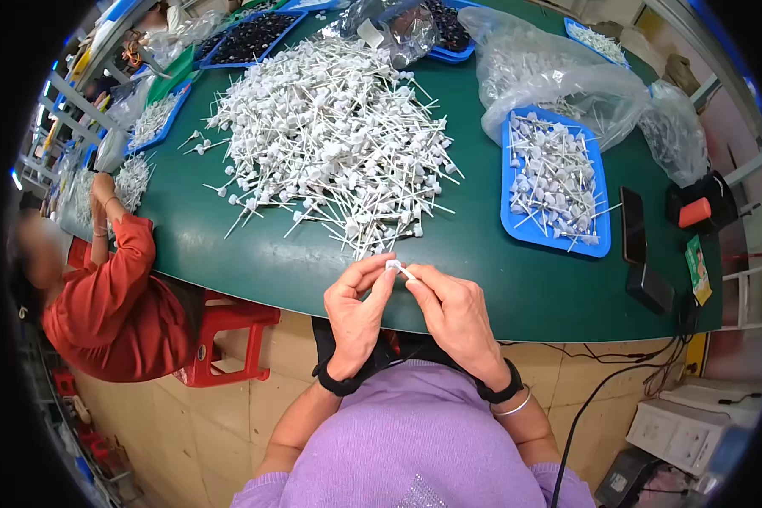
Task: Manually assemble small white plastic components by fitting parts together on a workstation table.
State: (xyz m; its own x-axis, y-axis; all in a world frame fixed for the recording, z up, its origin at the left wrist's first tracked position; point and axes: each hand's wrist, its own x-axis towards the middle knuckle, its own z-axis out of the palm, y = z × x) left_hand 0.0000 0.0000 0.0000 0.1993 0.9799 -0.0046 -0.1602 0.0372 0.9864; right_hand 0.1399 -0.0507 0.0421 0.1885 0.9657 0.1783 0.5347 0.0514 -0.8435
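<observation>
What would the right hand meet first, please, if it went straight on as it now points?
Beyond the white stick piece it holds, probably the left hand, though depth is unclear.

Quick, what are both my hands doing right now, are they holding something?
Left hand: closed, pinching the head end of a small white stick.
Right hand: closed, pinching the same stick's thin end.

White stemmed piece (pixel 393 265) between left hand (pixel 355 310) and right hand (pixel 454 311) — pale pile (pixel 330 140) beyond
</observation>
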